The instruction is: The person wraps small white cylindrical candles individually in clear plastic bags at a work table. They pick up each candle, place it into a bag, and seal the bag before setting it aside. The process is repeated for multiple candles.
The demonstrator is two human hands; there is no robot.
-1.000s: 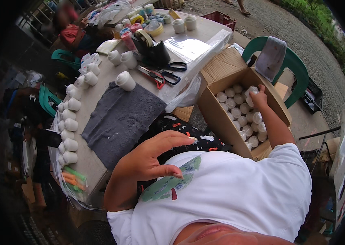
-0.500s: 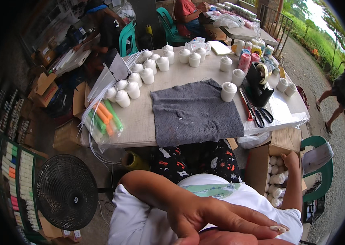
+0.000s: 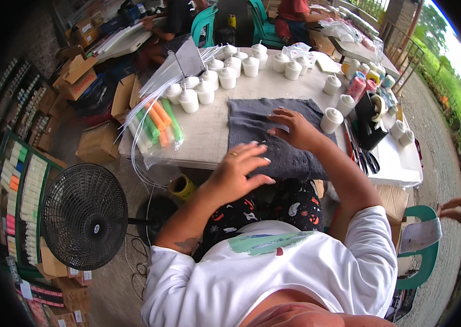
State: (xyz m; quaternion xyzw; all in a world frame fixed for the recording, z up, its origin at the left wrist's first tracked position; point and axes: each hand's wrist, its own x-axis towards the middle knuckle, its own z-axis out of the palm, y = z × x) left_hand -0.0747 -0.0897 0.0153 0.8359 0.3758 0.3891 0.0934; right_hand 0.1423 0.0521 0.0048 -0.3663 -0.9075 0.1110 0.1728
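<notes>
A dark grey cloth (image 3: pixel 301 161) lies at the table's near edge. My right hand (image 3: pixel 296 128) is over its middle, fingers spread and bent, with nothing held. Nearer to me, my left hand (image 3: pixel 240 168) hovers by the cloth's front left edge, its fingers apart and nothing in them. I cannot tell whether either hand touches the cloth. Beside its right edge stands a white candle (image 3: pixel 331 120) with a domed top. More white candles (image 3: pixel 228 78) with wicks stand grouped at the back left.
Scissors (image 3: pixel 371 161) and a black tape dispenser (image 3: pixel 371 121) lie at the right. Bagged orange and green sticks (image 3: pixel 158 115) sit on the left corner. A black fan (image 3: pixel 84 217) stands at my left, a green chair (image 3: pixel 424 256) at my right. Two people sit beyond the table.
My left hand has gone from close to my face to the cloth's front. My right hand has left the carton of white candles at the right and come over the cloth.
</notes>
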